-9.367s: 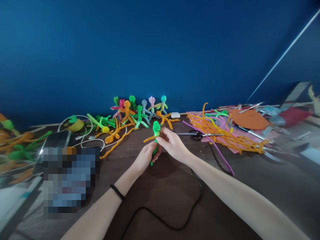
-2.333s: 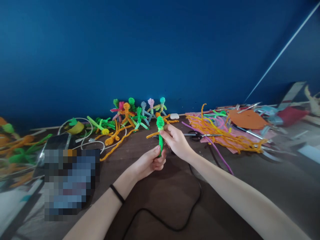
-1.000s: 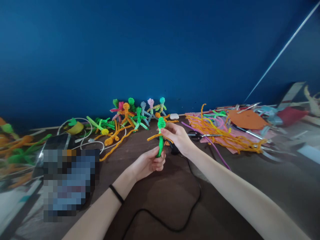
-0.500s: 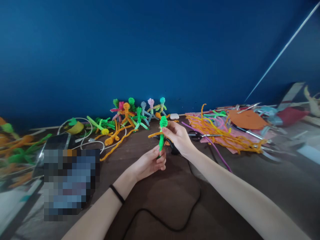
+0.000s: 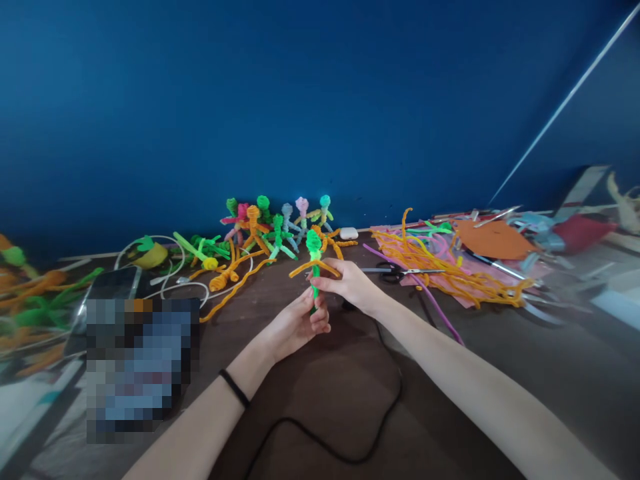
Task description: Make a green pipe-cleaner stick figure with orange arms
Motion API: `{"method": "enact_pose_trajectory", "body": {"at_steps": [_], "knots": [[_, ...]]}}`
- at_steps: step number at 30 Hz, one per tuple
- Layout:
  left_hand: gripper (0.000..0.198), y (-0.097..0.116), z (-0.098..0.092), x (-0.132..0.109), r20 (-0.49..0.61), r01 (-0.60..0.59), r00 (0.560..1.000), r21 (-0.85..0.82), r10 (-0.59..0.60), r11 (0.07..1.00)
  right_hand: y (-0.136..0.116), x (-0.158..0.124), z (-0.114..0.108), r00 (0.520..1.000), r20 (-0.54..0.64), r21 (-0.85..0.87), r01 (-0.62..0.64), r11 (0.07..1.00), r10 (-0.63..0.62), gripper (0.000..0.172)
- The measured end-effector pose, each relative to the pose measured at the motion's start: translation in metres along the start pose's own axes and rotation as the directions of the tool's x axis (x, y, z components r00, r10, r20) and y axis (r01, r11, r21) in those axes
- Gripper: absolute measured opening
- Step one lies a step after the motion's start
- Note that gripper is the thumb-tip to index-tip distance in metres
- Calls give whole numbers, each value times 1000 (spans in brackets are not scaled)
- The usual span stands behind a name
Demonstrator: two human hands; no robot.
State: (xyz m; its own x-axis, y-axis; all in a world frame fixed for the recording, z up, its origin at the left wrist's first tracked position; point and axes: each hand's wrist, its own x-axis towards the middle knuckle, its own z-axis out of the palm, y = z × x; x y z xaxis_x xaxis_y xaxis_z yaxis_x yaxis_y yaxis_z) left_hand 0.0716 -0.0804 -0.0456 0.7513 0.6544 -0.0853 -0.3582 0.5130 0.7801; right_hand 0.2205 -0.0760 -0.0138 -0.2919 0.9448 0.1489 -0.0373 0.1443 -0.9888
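Observation:
Between my two hands, upright above the table, is a green pipe-cleaner figure [image 5: 314,244] with a coiled head and orange arms [image 5: 300,269] sticking out to both sides. My left hand [image 5: 300,321] is closed round its lower green stem. Higher up, the fingers of my right hand [image 5: 345,283] pinch the body just below the orange arms. The stem is partly hidden by my fingers. Behind it stand several finished-looking pipe-cleaner figures [image 5: 253,230] in orange, green, pink and blue along the wall.
Scissors [image 5: 400,271] lie right of my hands, beside a heap of orange pipe cleaners [image 5: 450,280] and a purple one [image 5: 440,313]. A white earbud case [image 5: 349,233] sits near the wall. A black cable [image 5: 395,400] crosses the table; a blurred-out device [image 5: 145,367] is at left.
My right hand has moved down from beside the figure's head to below its arms. The figure has shifted slightly left, and both orange arms now show.

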Motion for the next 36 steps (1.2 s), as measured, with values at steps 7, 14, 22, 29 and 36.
{"method": "enact_pose_trajectory", "body": {"at_steps": [7,14,22,29,36], "knots": [[23,0,4,-2,-7,-5,1000,4,5,1000,1,0,3,997,-72,-72,21,997,-26,30],[22,-1,3,-1,-24,-27,999,4,27,1000,-1,-1,4,997,-66,-36,47,998,-49,31],[27,2,3,1,20,16,1000,33,-17,999,5,2,6,994,-99,-37,39,999,-42,33],[24,2,3,0,14,2,1000,116,-4,993,3,1,9,982,-145,-164,95,982,-120,34],[24,0,5,1,-16,-26,999,169,29,985,-2,-1,5,989,-122,-70,70,995,-78,25]]}}
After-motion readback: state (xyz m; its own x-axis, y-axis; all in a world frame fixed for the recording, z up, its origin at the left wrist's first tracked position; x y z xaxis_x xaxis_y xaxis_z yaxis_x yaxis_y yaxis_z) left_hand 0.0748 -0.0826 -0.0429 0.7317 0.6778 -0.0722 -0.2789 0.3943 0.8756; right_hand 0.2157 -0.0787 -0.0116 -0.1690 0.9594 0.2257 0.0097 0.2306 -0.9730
